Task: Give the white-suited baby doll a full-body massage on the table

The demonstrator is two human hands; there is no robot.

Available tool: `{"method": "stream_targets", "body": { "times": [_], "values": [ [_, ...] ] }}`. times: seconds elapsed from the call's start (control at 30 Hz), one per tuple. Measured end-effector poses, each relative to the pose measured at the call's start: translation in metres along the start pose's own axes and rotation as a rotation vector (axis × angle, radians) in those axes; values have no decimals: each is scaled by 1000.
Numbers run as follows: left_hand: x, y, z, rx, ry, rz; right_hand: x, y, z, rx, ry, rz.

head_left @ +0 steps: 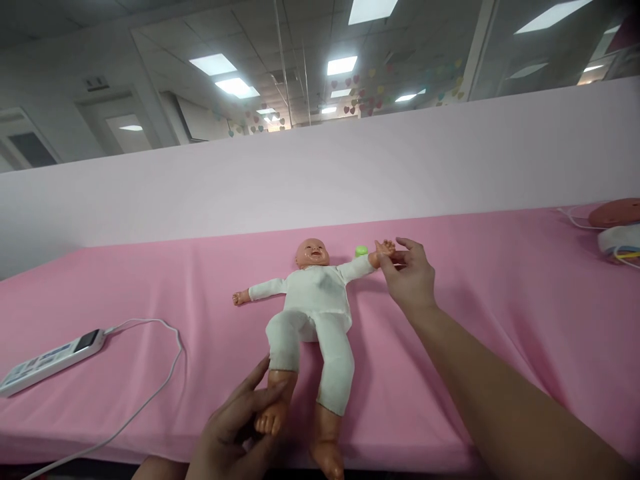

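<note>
A baby doll (320, 293) with a white cloth body lies on its back on the pink sheet (200, 287), arms spread and legs toward me. My left hand (240, 420) is closed around its lower leg and foot at the left, thumb across the ankle. At the doll's raised arm on the right, my right hand (411, 273) pinches the small plastic hand between thumb and fingers. A light green round object (361, 251) lies just behind that arm. The doll's other arm rests on the sheet, and its other foot hangs near the front edge.
A white controller-like device (53, 362) with a cable lies at the left. At the far right are a reddish-brown object (615, 213) and a white cloth-like bundle (620, 240) with thin cords. A white partition (320, 177) with glass above it runs along the back.
</note>
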State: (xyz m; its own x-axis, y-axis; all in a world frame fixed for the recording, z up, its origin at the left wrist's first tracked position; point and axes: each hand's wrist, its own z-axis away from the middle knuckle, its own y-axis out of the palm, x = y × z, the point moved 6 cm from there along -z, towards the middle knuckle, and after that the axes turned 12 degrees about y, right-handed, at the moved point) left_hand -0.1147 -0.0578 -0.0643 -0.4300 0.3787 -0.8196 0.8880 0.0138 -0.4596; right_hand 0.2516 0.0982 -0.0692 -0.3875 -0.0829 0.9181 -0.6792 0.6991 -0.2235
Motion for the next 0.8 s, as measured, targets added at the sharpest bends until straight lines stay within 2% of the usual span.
{"method": "stream_targets", "body": {
  "times": [0.07,0.13,0.27,0.37,0.43,0.53,0.6,0.7,0.8],
  "values": [
    [4,6,-6,-7,25,46,16,10,16,34,-134,-49],
    [10,12,-10,-14,61,91,31,26,32,116,-304,3],
    [17,21,-19,16,92,100,50,63,66,436,-664,207],
    [19,27,-29,32,115,104,53,80,83,638,-780,302],
    [20,30,-33,38,118,109,52,84,86,671,-780,322],
    [17,35,-33,44,119,123,48,80,75,617,-683,250],
    [15,35,-26,29,104,152,39,67,55,504,-488,102],
    [21,30,-9,1,59,198,11,38,17,253,-107,-122],
    [36,23,11,43,84,157,-18,15,-13,121,131,-115]
  ]
}}
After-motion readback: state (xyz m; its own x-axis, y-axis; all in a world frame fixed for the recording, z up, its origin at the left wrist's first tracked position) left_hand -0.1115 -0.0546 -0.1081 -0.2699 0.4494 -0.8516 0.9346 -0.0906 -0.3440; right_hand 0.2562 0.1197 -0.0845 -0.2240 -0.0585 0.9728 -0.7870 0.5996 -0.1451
